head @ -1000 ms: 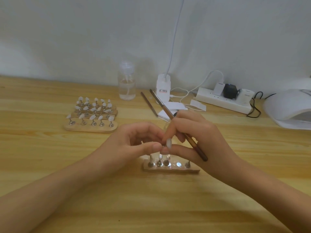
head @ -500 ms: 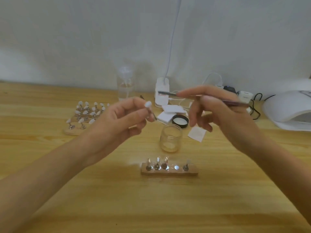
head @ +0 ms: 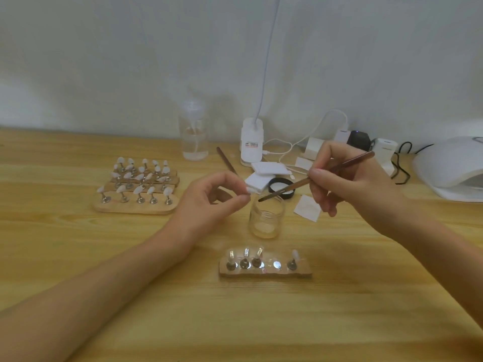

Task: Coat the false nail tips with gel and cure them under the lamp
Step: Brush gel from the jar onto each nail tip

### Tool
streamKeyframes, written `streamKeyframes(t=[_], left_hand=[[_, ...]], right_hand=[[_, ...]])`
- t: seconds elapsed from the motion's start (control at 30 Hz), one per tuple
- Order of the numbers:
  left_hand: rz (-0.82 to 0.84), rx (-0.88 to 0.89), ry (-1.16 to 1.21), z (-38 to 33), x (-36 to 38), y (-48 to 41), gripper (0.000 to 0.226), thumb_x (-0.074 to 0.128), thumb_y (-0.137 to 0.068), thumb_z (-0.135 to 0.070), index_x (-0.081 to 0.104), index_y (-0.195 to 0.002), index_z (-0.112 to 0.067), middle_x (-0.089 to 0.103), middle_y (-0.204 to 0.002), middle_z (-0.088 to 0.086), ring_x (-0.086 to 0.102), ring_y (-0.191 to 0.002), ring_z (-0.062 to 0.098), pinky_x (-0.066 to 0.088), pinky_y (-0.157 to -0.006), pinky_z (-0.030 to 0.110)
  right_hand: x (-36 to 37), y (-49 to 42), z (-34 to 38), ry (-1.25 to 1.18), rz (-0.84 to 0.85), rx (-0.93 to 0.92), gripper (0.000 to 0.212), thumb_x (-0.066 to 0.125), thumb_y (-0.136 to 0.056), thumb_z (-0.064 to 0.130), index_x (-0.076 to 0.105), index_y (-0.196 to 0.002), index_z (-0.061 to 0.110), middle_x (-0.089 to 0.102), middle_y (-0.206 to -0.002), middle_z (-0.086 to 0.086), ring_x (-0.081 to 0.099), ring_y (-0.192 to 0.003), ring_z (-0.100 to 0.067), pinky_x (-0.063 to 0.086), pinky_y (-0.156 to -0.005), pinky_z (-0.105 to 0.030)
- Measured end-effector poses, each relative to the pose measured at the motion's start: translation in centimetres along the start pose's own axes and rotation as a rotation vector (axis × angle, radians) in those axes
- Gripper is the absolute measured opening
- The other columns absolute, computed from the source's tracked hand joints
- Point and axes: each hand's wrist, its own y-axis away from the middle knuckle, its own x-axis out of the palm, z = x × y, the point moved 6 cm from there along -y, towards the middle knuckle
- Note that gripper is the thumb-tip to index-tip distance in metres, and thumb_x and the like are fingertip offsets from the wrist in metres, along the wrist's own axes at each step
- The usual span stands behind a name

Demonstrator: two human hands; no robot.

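My left hand (head: 209, 202) pinches a small stand with a white nail tip (head: 248, 189) between thumb and fingers, just left of the open glass gel jar (head: 266, 218). My right hand (head: 350, 184) grips a brown brush (head: 313, 178), its bristle end at the jar's mouth. In front of the jar lies a wooden holder (head: 265, 269) with several metal stands bearing nail tips and one bare slot. At the left, more wooden holders (head: 136, 205) carry several white nail tips. The white curing lamp (head: 452, 165) stands at the far right.
The jar's black lid (head: 281, 188), white wipes (head: 264, 173) and a loose square wipe (head: 307, 207) lie behind the jar. A clear pump bottle (head: 194, 134), a second brush (head: 226, 160), a lamp base (head: 251, 142) and a power strip with plugs (head: 366, 145) line the wall.
My right hand swung the brush round and lowered its tip to the jar's mouth. My left hand came down and right towards the jar, holding the nail tip taken from the front holder.
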Motion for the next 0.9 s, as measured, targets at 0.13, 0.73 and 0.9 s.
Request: streamKeyframes(t=[0.13,0.73,0.9], left_hand=[[0.008,0.013,0.02,0.4,0.1,0.1,0.01,0.075,-0.083,-0.016,0.069,-0.082,-0.025,0.068,-0.087,-0.017,0.058,-0.069,0.002,0.046,-0.068,0.013],[-0.026,-0.005,0.033,0.4,-0.1,0.0,0.01,0.078,-0.08,-0.011,0.072,-0.08,-0.02,0.073,-0.089,-0.008,0.064,-0.074,0.004,0.048,-0.067,0.016],[-0.016,-0.033,0.061,0.5,0.0,0.1,0.014,0.078,-0.079,-0.009,0.072,-0.077,-0.022,0.075,-0.084,-0.002,0.072,-0.078,0.013,0.053,-0.068,0.017]], right_hand=[[0.8,0.0,-0.8,0.057,0.048,0.07,0.01,0.059,-0.094,0.002,0.053,-0.087,0.005,0.065,-0.064,-0.01,0.061,-0.053,-0.021,0.051,-0.049,-0.025],[-0.7,0.0,-2.5,-0.204,0.06,0.176,0.01,0.062,-0.087,0.007,0.066,-0.081,0.014,0.059,-0.065,-0.008,0.055,-0.054,-0.015,0.047,-0.048,-0.022],[-1.0,0.3,-4.7,-0.417,0.043,0.288,0.011,0.063,-0.082,0.012,0.072,-0.085,0.018,0.06,-0.071,-0.003,0.058,-0.06,-0.01,0.052,-0.051,-0.02]])
